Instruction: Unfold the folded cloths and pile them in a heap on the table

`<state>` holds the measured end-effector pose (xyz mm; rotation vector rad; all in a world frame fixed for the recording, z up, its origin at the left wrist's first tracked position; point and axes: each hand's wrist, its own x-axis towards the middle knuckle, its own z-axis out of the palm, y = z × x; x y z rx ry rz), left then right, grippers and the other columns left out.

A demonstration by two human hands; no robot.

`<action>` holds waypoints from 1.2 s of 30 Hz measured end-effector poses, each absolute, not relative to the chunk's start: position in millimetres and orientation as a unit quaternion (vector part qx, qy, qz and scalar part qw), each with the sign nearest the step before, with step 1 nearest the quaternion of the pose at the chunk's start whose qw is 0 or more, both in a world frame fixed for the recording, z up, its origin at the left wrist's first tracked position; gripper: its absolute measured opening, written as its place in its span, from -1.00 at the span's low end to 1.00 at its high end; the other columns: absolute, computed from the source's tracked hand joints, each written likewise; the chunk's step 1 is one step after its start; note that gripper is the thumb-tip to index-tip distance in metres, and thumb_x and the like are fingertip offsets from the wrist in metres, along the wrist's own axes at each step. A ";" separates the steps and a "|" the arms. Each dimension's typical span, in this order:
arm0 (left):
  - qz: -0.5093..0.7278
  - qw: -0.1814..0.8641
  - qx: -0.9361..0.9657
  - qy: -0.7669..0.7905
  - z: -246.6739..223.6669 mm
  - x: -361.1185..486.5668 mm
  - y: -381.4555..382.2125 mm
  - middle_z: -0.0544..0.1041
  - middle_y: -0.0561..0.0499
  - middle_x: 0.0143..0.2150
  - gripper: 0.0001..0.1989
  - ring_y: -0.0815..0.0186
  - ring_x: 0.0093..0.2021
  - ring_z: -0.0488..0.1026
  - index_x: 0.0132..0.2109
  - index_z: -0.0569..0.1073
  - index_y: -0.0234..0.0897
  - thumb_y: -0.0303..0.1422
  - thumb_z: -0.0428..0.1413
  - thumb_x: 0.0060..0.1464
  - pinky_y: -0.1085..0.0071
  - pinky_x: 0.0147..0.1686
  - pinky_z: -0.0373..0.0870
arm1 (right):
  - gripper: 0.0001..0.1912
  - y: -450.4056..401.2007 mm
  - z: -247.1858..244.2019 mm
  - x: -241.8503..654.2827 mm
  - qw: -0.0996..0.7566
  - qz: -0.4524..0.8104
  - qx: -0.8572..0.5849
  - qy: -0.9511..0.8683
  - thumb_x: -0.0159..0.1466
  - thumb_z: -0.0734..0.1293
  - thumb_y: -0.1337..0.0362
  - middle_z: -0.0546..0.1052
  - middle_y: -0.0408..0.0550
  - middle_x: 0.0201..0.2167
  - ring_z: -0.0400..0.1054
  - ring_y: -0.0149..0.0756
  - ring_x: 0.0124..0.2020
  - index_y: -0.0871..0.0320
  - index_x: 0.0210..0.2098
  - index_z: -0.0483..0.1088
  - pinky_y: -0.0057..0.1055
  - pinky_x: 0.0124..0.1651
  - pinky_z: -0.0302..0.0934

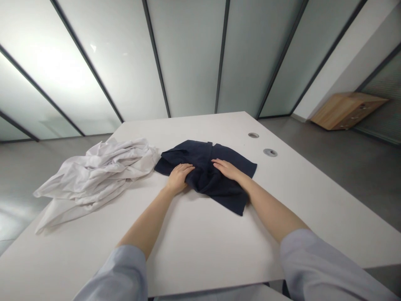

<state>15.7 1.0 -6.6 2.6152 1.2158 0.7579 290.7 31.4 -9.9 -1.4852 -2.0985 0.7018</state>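
Note:
A dark navy cloth garment [200,156] lies crumpled on the white table [200,242], its edges spread to both sides. My left hand [181,175] rests on its near left part, fingers extended over the fabric. On the right part of the same garment lies my right hand [228,169], fingers stretched out flat and pointing left. Neither hand is closed round the cloth. To the left, a heap of white cloth [103,171] lies loosely bunched, with its lower left part reaching the table's left edge.
Two round grommets, a farther one [253,135] and a nearer one [270,152], are set in the table's right side. Frosted glass panels [191,58] stand behind the table. A wooden cabinet [344,110] is on the floor at the far right.

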 end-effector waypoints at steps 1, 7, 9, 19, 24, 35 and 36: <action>0.265 0.078 0.870 0.408 -7.0 15.1 0.6 0.46 -0.09 0.15 -0.42 0.13 0.17 0.35 0.10 0.48 -0.16 -0.58 0.06 -0.12 0.08 0.22 0.24 | -0.57 32.0 -15.1 290.2 0.211 0.243 -0.548 -0.772 0.42 0.09 0.11 0.34 -0.04 0.25 0.11 -0.16 0.32 0.02 0.17 0.37 -0.06 0.35 -0.07; 0.331 0.045 0.830 0.446 -7.4 5.5 2.1 0.46 -0.07 0.13 -0.55 0.14 0.16 0.33 0.05 0.51 -0.15 -0.51 0.04 0.00 0.10 0.19 0.27 | -0.40 36.1 -17.8 293.1 0.144 0.224 -0.624 -0.735 0.44 -0.09 -0.03 0.17 -0.07 0.35 -0.07 -0.16 0.39 0.03 0.30 0.21 -0.06 0.39 -0.23; 0.361 0.033 0.802 0.474 -6.6 -0.3 3.4 0.48 -0.06 0.11 -0.61 0.14 0.14 0.35 -0.01 0.52 -0.17 -0.49 0.05 0.00 0.11 0.17 0.28 | -0.37 38.8 -14.3 303.7 0.151 0.212 -0.667 -0.698 0.43 -0.12 -0.06 0.19 -0.06 0.35 -0.06 -0.11 0.39 0.02 0.29 0.23 0.00 0.37 -0.23; 0.353 0.066 0.787 0.502 -3.6 -14.9 10.1 0.60 -0.03 -0.19 -0.81 0.15 -0.05 0.49 -0.32 0.51 -0.20 -0.39 0.00 -0.01 0.11 0.19 0.21 | -0.28 41.9 -18.7 348.7 0.210 0.093 -0.817 -0.529 0.37 -0.01 -0.11 0.14 0.19 0.36 -0.04 0.15 0.36 0.21 0.32 0.18 0.11 0.31 -0.18; 0.197 0.102 0.852 0.474 5.1 5.5 2.2 0.55 -0.07 -0.35 -0.73 0.18 -0.23 0.50 -0.38 0.47 -0.25 -0.26 -0.04 0.14 0.19 0.02 0.34 | -0.37 41.5 -19.0 330.4 0.234 0.160 -0.737 -0.613 0.35 0.07 -0.10 0.30 0.06 0.28 0.03 0.06 0.34 0.11 0.23 0.32 0.03 0.33 -0.13; 0.160 0.047 0.879 0.447 7.9 35.3 -14.1 -0.11 -0.16 0.46 -0.09 -0.08 0.40 -0.07 0.38 0.09 -0.10 -0.26 0.27 -0.09 -0.05 0.28 0.02 | -0.54 7.8 -3.7 249.0 0.249 0.472 -0.362 -0.765 0.25 0.19 -0.06 0.49 -0.15 -0.56 0.33 -0.23 -0.44 0.10 -0.62 0.33 -0.26 -0.21 0.25; 0.142 0.061 0.885 0.439 8.7 36.8 -14.3 -0.07 -0.14 0.46 -0.12 -0.06 0.39 -0.01 0.37 0.10 -0.08 -0.28 0.25 -0.08 -0.03 0.27 0.07 | -0.54 6.1 -1.8 247.5 0.258 0.469 -0.357 -0.766 0.23 0.20 -0.06 0.46 -0.16 -0.59 0.31 -0.24 -0.46 0.09 -0.65 0.30 -0.27 -0.23 0.24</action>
